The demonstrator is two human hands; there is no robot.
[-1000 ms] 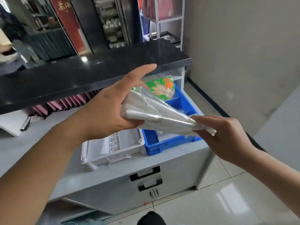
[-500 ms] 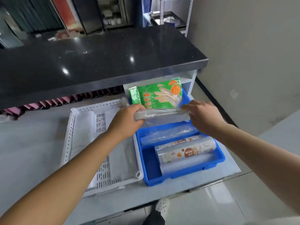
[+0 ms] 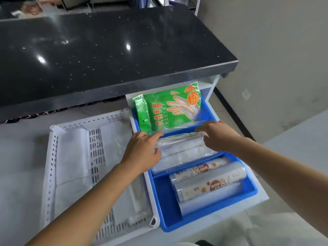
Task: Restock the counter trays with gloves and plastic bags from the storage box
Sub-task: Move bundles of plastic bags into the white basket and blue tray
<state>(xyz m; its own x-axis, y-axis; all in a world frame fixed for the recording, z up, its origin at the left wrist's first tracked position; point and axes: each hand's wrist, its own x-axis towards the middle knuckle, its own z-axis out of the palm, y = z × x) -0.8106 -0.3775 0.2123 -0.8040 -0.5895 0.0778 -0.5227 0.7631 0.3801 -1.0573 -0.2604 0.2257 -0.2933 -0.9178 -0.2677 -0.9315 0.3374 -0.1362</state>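
A clear roll of plastic bags (image 3: 179, 141) lies across the middle compartment of the blue tray (image 3: 209, 221). My left hand (image 3: 142, 153) grips its left end and my right hand (image 3: 216, 135) pinches its right end. More clear bags (image 3: 182, 158) lie under it in the same compartment. Green packs of disposable gloves (image 3: 168, 110) stand in the tray's far compartment. Printed film rolls (image 3: 209, 181) fill the near compartment.
A white perforated tray (image 3: 51, 167) with flat white bags stands left of the blue tray on the grey counter. A black stone countertop (image 3: 106, 50) overhangs the back. The counter's right edge drops to a tiled floor by a wall.
Both hands have carried the clear bag roll down from above the glove packs into the blue tray's middle compartment. The camera has come closer and tilted down.
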